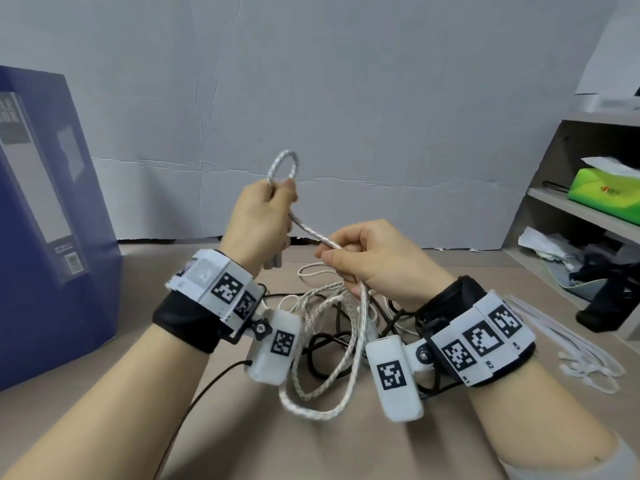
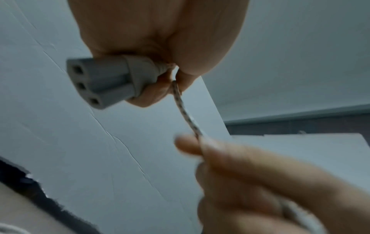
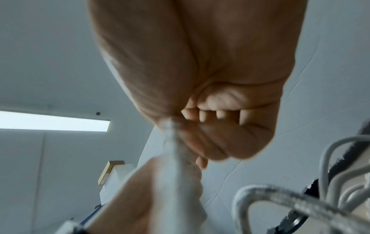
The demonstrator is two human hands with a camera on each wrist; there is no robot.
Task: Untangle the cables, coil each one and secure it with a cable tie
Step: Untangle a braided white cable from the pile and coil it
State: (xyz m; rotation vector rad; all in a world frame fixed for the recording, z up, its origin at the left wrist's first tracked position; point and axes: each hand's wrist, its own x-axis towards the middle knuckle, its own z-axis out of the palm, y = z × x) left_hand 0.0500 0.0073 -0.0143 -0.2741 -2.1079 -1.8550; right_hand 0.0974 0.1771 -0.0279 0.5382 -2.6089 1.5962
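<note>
My left hand [image 1: 265, 216] is raised above the table and grips the white braided cable [image 1: 313, 233] near its grey three-hole plug [image 2: 104, 82]. A small loop of that cable [image 1: 284, 166] stands above the fist. My right hand [image 1: 363, 258] pinches the same cable a little lower and to the right, in the right wrist view [image 3: 172, 142] too. From there the cable drops into a tangle of white and black cables [image 1: 332, 327] on the brown table [image 1: 311, 445]. A bundle of white cable ties [image 1: 585, 351] lies at the right.
A blue file box [image 1: 52, 220] stands at the left. A shelf unit [image 1: 588, 209] with a green tissue pack [image 1: 609, 195] and clutter is at the right. A grey paper backdrop [image 1: 311, 98] closes the back. A thin black wire [image 1: 207, 382] runs from my left wrist.
</note>
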